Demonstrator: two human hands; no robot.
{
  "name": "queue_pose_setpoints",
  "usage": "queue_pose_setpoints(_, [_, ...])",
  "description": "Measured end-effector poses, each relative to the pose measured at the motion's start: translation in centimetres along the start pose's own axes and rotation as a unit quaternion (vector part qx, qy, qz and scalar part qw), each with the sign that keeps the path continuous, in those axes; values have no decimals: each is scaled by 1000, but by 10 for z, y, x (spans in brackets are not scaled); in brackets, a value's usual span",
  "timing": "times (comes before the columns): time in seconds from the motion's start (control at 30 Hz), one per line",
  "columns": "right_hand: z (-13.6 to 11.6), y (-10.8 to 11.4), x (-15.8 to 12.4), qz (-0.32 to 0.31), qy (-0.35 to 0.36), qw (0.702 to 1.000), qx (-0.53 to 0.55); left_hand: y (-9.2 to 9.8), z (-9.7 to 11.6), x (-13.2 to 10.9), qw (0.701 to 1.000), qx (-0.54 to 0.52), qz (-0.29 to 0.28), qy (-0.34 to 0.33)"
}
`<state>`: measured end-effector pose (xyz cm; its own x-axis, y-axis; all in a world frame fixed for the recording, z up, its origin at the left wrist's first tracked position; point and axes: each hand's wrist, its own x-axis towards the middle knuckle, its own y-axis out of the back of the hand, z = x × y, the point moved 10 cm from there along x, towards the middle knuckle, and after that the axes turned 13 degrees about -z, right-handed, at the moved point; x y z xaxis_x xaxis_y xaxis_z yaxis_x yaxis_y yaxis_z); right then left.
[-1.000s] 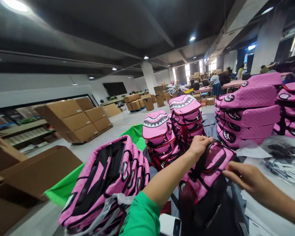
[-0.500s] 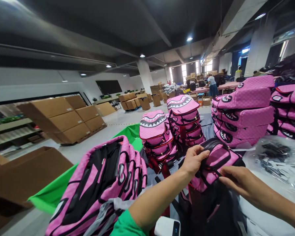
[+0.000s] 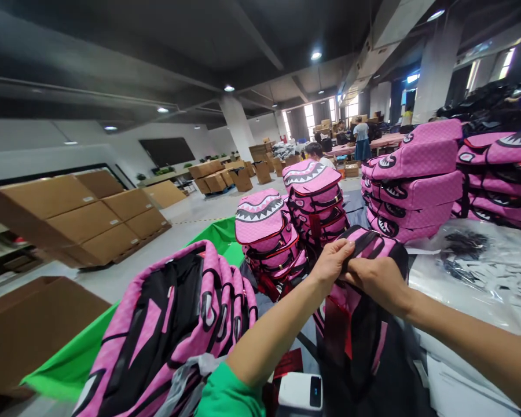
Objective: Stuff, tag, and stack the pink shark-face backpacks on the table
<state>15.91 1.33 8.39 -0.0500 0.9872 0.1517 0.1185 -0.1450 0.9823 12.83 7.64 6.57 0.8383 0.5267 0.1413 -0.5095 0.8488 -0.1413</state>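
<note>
A pink-and-black backpack (image 3: 375, 246) is in front of me, its black part (image 3: 373, 359) spreading down toward me. My left hand (image 3: 333, 262) pinches the near left edge of its pink part between thumb and fingers. Right beside it, my right hand (image 3: 378, 281) is closed on the same edge, its fingertips close to the left ones. Exactly which strip or zipper the fingertips grip is hidden. A red strap or lining (image 3: 347, 336) shows below the hands.
Pink backpacks with shark-mouth prints (image 3: 263, 217) stand stacked ahead; another pile (image 3: 417, 179) rises at right. More backpacks (image 3: 173, 313) lean at left by green cloth (image 3: 78, 359). Clear plastic bags (image 3: 486, 272) lie right. A white device (image 3: 297, 391) sits near me. People (image 3: 361, 139) are far off.
My right hand has moved left along the backpack to meet my left hand. The backpack has turned somewhat, and the view has shifted right. A person's head now shows behind the stacks.
</note>
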Motion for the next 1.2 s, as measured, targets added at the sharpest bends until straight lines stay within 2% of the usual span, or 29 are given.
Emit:
queue_pose_setpoints(0.07, [-6,2,0,-5,10,1000,-1,12,5,-4,999,40,-5,2])
queue_pose_setpoints(0.17, [-10,10,-4,-34,120,987,100,33,15,-8,994,105,-12,-1])
queue_pose_setpoints(0.23, [5,33,-6,35,167,974,150,44,19,-7,991,128,-22,3])
queue_pose_setpoints(0.3, [32,53,-6,141,143,972,125,49,19,-3,990,133,-42,13])
queue_pose_setpoints(0.33, [42,55,-5,170,130,971,107,49,19,-1,989,135,-56,20])
queue_pose_setpoints(0.4, [56,44,-5,171,134,969,122,51,21,-2,984,166,-58,31])
queue_pose_setpoints(0.47, [71,25,-19,171,136,958,187,60,23,-6,973,224,-28,52])
queue_pose_setpoints(0.53, [95,-4,-49,181,84,950,241,74,22,-11,961,262,-6,86])
queue_pose_setpoints(0.6, [123,-55,-88,139,-6,952,273,86,18,-12,960,258,-10,110])
queue_pose_setpoints(0.63, [135,-90,-108,89,-53,952,287,90,17,-10,958,265,-13,113])
queue_pose_setpoints(0.7, [148,-154,-154,23,-93,950,299,95,22,-5,937,336,-1,101])
queue_pose_setpoints(0.77, [162,-206,-197,3,-134,946,294,89,34,-2,887,456,24,72])
queue_pose_setpoints(0.83, [179,-245,-234,16,-188,941,281,69,44,-2,836,546,29,32])
queue_pose_setpoints(0.87, [187,-259,-249,26,-213,937,274,59,46,-3,822,569,24,13])
queue_pose_setpoints(0.93, [200,-279,-269,44,-253,929,265,45,48,-4,810,586,17,-13])
queue_pose_setpoints(1.03, [208,-294,-281,60,-280,921,265,53,53,-7,806,589,56,-9])
queue_pose_setpoints(1.13, [212,-293,-282,74,-279,917,275,64,71,-18,790,601,119,-17])
queue_pose_setpoints(1.2, [216,-285,-281,86,-271,915,287,51,90,-38,766,618,161,-72])
